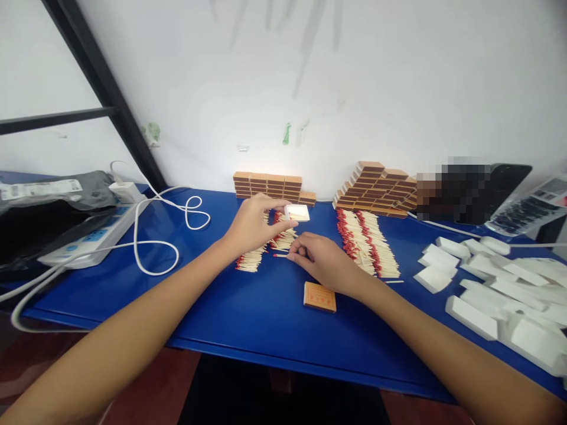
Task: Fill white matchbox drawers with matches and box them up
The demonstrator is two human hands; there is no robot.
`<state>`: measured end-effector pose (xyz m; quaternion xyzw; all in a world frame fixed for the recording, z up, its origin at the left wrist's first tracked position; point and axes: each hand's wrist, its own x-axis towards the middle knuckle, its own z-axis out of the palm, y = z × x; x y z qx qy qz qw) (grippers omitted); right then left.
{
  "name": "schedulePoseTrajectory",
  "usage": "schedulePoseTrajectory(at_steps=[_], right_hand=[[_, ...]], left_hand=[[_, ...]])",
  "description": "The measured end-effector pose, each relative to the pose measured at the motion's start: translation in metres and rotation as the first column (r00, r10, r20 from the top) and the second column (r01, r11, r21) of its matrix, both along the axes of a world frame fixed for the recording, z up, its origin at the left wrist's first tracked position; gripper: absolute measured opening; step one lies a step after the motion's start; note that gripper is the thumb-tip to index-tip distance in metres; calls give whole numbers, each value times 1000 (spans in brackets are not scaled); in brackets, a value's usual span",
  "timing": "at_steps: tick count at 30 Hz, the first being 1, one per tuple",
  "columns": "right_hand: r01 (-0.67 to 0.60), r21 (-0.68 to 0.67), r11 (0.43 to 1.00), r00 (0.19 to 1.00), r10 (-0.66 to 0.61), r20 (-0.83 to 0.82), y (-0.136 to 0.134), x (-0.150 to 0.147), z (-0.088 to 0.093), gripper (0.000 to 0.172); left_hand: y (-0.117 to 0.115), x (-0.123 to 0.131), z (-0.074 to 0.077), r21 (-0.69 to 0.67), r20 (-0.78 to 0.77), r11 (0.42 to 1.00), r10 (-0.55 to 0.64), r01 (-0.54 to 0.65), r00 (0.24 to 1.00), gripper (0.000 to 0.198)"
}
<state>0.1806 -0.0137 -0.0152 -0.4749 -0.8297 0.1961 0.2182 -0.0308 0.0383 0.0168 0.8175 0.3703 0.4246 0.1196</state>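
Two bare forearms lie closest, cut off by the frame at 7 and 5 o'clock and slanting inward over a blue table (212, 319). Near the centre, the left hand (252, 225) has its thumb and fingers clamped on the ends of a small white tray (303, 210), held up above the table. The tray's open face is turned to the camera, its long axis running roughly 9 to 3 o'clock; glare washes out the pale sticks inside. The right hand (328, 262) curls just below, fingertips at the tail of a single match (280, 255) whose red head points to 9 o'clock. Whether they pinch or merely touch it, I cannot tell.

At 6 o'clock from that hand, an orange matchbox (319, 297) lies flat, long axis near 9 to 3; its inside is hidden. The left match pile (251, 260) is partly covered by the left hand, the right match pile (365, 239) slightly by the right. Loose white trays (472, 316) run out of frame toward 4 o'clock. Pixelation masks something at 2 o'clock.
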Motion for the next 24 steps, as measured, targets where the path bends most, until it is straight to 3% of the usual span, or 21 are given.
schedulePoseTrajectory(at_steps=[7,15,21,24], right_hand=[[-107,73,992,994,109,-25,-2,21,8,12],[150,358,922,986,-114,-120,7,41,29,8],[153,387,909,986,-116,-119,9,38,17,7],[147,472,869,985,-84,-151,9,38,15,7]], left_hand=[[5,-4,-2,75,-118,997,2,7,993,32],[1,0,-10,-26,-57,998,-50,49,997,43],[-8,8,-12,-95,16,983,-156,157,988,45],[-8,8,-11,-99,24,984,-149,150,989,44]])
